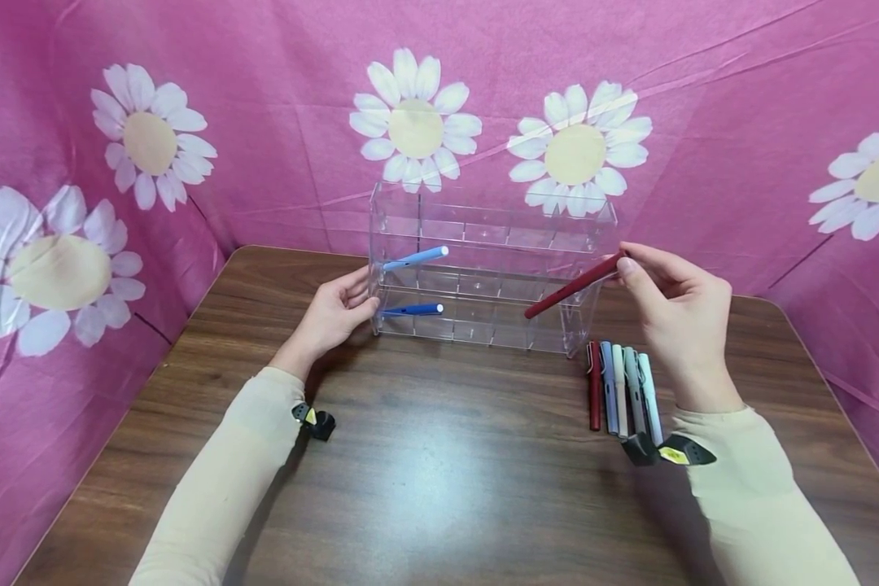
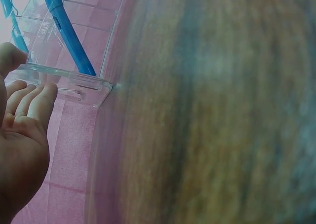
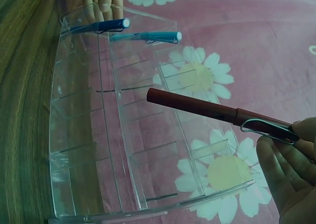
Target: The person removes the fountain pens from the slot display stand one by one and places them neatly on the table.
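A clear plastic pen rack [image 1: 476, 285] with tiered compartments stands upright on the table. My left hand [image 1: 334, 313] grips its left side panel, thumb on one face and fingers on the other, as the left wrist view also shows. A light blue pen [image 1: 416, 259] leans in the rack's middle tier at the left, and a dark blue pen [image 1: 413, 310] lies in the bottom tier below it. My right hand [image 1: 681, 313] pinches a dark red pen [image 1: 573, 286] by its clip end. The pen's other end points down and left, in front of the rack's right part.
To the right of the rack, several pens [image 1: 621, 389] lie side by side on the wooden table [image 1: 425, 480], in red, blue-violet, beige, grey and mint. A pink cloth [image 1: 286, 122] with large white flowers hangs behind and around the table.
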Demonstrator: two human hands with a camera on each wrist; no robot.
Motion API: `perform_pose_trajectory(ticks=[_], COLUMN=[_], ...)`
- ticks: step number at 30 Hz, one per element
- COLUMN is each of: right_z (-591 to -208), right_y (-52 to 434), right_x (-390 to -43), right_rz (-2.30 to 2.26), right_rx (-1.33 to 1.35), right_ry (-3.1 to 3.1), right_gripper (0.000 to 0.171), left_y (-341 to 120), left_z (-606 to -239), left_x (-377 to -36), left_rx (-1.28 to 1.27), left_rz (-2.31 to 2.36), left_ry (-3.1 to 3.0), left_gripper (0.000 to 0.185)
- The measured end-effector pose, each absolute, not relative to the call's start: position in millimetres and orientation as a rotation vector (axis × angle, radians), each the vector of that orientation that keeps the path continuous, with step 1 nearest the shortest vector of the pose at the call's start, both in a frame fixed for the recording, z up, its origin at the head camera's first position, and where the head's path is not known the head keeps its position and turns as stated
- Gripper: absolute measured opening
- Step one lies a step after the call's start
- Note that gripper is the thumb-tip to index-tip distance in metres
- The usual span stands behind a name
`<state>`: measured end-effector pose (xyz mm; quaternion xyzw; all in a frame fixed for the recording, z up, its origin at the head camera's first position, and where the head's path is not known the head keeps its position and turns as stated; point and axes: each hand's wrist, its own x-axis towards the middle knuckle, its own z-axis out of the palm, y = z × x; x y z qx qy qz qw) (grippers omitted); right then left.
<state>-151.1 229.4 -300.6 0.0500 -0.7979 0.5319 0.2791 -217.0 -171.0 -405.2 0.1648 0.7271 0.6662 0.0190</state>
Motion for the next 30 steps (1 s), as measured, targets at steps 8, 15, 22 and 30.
perform_pose_trajectory(ticks=[8, 15, 22, 30], right_z=[-305.4, -310.7, -315.8, -323.8], right_y=[237.8, 241.5, 247.7, 255.2], right_x=[-148.5, -144.9, -142.1, -139.0], right_rz=[1.506, 1.619, 1.45, 1.501], right_rx=[0.162, 0.153, 0.073, 0.038], right_ry=[-2.115, -2.05, -2.145, -2.147], right_gripper=[0.026, 0.027, 0.024, 0.025], left_y=[-173.0, -173.4, -173.3, -172.7], left_z=[-416.2, -415.4, -416.1, -411.3], left_x=[-223.5, -222.6, -222.6, -221.5], left_rx=[0.521, 0.531, 0.527, 0.516], left_rz=[2.072, 2.074, 2.067, 2.063], left_ry=[2.268, 2.262, 2.275, 2.253], left_gripper=[0.058, 0.059, 0.058, 0.059])
